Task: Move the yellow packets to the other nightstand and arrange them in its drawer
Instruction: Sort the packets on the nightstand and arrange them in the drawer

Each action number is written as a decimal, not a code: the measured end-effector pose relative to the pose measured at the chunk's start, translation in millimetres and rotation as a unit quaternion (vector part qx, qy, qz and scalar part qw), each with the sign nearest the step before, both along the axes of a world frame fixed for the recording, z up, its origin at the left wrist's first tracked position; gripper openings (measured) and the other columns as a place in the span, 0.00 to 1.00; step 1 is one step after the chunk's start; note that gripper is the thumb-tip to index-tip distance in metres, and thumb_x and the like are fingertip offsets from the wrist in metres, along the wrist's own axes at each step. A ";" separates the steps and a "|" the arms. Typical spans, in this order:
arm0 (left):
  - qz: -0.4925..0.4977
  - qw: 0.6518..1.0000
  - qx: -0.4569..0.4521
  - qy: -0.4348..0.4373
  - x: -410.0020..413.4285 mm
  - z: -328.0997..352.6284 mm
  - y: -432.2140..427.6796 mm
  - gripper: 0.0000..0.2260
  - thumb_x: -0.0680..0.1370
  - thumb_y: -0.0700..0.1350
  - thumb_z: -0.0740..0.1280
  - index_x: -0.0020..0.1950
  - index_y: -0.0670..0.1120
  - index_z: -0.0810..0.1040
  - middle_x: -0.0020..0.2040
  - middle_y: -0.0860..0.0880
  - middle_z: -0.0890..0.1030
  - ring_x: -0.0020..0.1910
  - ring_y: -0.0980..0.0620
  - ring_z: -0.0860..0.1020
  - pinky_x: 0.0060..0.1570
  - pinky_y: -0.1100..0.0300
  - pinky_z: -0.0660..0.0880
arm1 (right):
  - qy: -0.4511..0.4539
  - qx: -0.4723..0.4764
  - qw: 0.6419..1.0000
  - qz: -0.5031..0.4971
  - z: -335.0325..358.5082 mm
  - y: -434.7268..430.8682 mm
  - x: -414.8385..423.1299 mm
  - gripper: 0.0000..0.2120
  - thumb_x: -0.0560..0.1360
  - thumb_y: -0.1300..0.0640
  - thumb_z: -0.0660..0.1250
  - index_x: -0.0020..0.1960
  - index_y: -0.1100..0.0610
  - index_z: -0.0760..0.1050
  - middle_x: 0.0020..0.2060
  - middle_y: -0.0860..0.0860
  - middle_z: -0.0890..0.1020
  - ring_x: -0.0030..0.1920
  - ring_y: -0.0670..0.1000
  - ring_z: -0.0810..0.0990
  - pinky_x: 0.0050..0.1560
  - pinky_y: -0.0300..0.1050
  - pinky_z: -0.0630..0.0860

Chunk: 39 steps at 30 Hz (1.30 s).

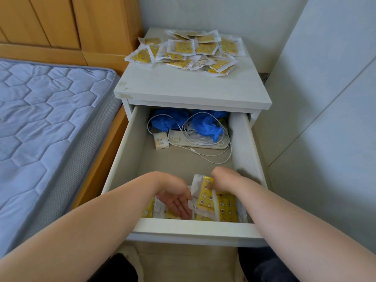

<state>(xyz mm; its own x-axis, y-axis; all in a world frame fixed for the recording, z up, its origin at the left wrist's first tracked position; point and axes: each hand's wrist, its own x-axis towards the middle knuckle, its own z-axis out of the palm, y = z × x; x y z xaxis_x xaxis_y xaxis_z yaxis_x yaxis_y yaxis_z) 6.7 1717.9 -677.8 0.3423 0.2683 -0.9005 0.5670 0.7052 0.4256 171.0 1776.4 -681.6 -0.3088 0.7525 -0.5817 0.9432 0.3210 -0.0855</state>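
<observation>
While R hand (pixel 223 180) pinches pkt (pixel 205 193), drawer (pixel 195 226) holds pkts (pixel 227 208), cable (pixel 213 156).

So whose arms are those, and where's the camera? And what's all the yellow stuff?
Those are a person's two bare arms, not a machine. The camera sits on the person's head and looks down, so you see what they see. In front is a white nightstand with its drawer pulled open. On top lies a pile of yellow packets. The right hand pinches one yellow packet among the other packets at the drawer's front. The left hand is open, with straight fingers, down among them too. At the back of the drawer are a white cable, something blue and crumpled and a small box. On the left is a blue mattress.
</observation>
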 end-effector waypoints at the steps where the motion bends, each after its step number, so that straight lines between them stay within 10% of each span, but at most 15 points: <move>1: 0.012 1.000 -0.002 0.001 2.0 -0.5 -0.3 0.19 0.83 0.41 0.52 0.69 0.31 0.67 0.68 0.37 0.73 0.68 0.44 0.72 0.65 0.56 0.71 | 0.005 0.008 1.000 -0.018 0.5 2.7 1.3 0.11 0.75 0.50 0.67 0.40 0.56 0.73 0.37 0.52 0.77 0.41 0.55 0.77 0.37 0.42 0.70; 13: -0.058 0.984 0.117 0.124 6.3 2.9 5.0 0.05 0.78 0.41 0.64 0.47 0.40 0.78 0.33 0.47 0.77 0.26 0.54 0.76 0.29 0.64 0.77 | -0.034 -0.050 0.996 0.070 7.8 -1.3 2.0 0.08 0.72 0.59 0.70 0.50 0.61 0.79 0.41 0.56 0.79 0.40 0.55 0.77 0.38 0.42 0.71; 18: -0.153 0.870 0.373 0.284 -1.0 11.5 14.4 0.12 0.79 0.42 0.62 0.60 0.45 0.79 0.50 0.47 0.81 0.49 0.49 0.79 0.46 0.60 0.76 | -0.016 -0.016 0.997 0.072 3.4 0.4 -0.3 0.14 0.71 0.59 0.71 0.55 0.61 0.77 0.50 0.56 0.81 0.48 0.56 0.80 0.47 0.44 0.77; 22: -0.265 0.835 0.395 0.278 -1.6 2.6 14.3 0.25 0.78 0.47 0.65 0.75 0.50 0.64 0.71 0.46 0.68 0.70 0.45 0.64 0.65 0.55 0.65 | -0.013 -0.041 0.996 0.084 0.9 -3.9 -1.5 0.28 0.74 0.48 0.68 0.70 0.57 0.66 0.65 0.56 0.72 0.61 0.57 0.75 0.59 0.50 0.75; 29: -0.337 0.844 0.323 0.263 -3.1 -2.4 14.2 0.22 0.79 0.50 0.63 0.73 0.46 0.67 0.69 0.46 0.72 0.66 0.45 0.71 0.62 0.55 0.68 | -0.042 -0.122 0.982 0.135 1.5 -8.9 -3.1 0.40 0.71 0.47 0.72 0.76 0.52 0.55 0.70 0.55 0.65 0.67 0.58 0.70 0.63 0.53 0.72; 39: -0.195 0.841 0.431 0.261 -6.3 16.7 17.5 0.20 0.80 0.48 0.62 0.73 0.48 0.67 0.70 0.47 0.71 0.67 0.48 0.70 0.64 0.55 0.67 | 0.123 -0.030 0.992 0.000 18.6 -7.6 -3.3 0.27 0.76 0.57 0.65 0.74 0.55 0.62 0.71 0.54 0.67 0.68 0.54 0.70 0.65 0.46 0.69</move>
<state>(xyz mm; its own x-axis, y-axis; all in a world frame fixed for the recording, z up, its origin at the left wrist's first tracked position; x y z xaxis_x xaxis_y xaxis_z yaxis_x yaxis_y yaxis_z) 0.3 1735.4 -661.1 0.1745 0.8577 -0.4836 0.9519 -0.0214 0.3056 167.7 1768.8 -663.0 -0.4469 0.7193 -0.5319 0.8914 0.3081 -0.3324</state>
